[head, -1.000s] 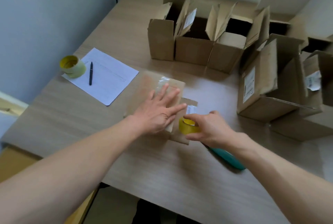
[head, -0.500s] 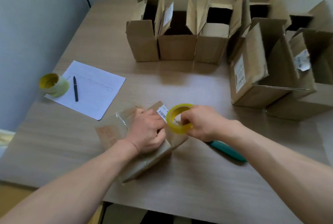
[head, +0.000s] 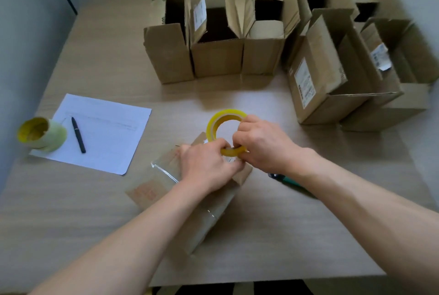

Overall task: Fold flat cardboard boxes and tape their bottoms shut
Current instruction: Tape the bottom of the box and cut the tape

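Fingers (head: 228, 146) of both hands, a second ago apart with the left palm flat, now pinch closed on the yellow tape roll (head: 225, 132) above the cardboard box (head: 190, 199) on the surface (head: 285, 235), probably seeking its free end.

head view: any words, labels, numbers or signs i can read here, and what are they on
None can be read.
White label on the large brown cardboard box: dark print, too blurred.
White label on a flap of the upright brown box: too blurred.
Torn white label in the far-right open box: too blurred.
White paper sheet: faint lines, too small.
Reddish print on the flat cardboard box under the hands: too blurred.
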Motion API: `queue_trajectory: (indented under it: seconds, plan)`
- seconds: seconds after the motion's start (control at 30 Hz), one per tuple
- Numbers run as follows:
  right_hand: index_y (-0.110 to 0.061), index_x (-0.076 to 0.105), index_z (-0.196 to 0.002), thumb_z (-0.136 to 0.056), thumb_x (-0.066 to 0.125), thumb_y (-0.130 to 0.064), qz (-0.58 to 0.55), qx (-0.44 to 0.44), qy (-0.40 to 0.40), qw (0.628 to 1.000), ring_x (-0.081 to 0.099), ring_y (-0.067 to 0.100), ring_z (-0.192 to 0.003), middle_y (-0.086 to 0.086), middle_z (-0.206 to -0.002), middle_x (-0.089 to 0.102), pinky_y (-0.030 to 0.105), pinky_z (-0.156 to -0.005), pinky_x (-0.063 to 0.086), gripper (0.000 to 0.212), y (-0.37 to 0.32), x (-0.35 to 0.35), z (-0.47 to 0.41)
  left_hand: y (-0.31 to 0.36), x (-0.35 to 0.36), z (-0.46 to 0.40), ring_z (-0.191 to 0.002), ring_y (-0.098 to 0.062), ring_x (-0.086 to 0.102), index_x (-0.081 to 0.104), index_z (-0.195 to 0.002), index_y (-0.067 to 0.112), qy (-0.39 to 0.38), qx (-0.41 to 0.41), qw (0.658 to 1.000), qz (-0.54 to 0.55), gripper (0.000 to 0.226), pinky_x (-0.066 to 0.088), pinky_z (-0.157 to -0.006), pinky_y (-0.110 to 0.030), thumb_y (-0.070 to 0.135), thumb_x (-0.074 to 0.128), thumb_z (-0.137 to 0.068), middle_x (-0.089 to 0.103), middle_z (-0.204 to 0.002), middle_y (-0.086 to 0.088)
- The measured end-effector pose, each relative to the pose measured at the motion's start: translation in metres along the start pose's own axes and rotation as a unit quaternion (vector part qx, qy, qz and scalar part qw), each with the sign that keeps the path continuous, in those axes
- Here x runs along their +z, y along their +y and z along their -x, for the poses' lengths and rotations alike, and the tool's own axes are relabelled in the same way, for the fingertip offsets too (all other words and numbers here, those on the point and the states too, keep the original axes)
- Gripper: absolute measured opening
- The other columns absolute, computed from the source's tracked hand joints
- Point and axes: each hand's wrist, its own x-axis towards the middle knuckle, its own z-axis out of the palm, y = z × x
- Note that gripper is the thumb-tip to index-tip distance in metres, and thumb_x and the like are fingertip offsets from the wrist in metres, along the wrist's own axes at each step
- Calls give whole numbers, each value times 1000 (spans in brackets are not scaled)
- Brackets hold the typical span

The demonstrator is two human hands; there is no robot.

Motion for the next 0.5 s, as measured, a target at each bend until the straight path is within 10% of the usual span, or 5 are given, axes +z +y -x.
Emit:
queue_trajectory:
  seconds: [0.5]
  plan:
    - [-15,68,-98,-89,61,-26,-3,-27,22,999,50,26,-109,4,-101,62,35,-69,45,16,12,3,1,19,-13,-16,-91,-18,64,57,-73,37,-65,-96,993,9,19,33,-80,-35,52,62,-63,56,-66,13]
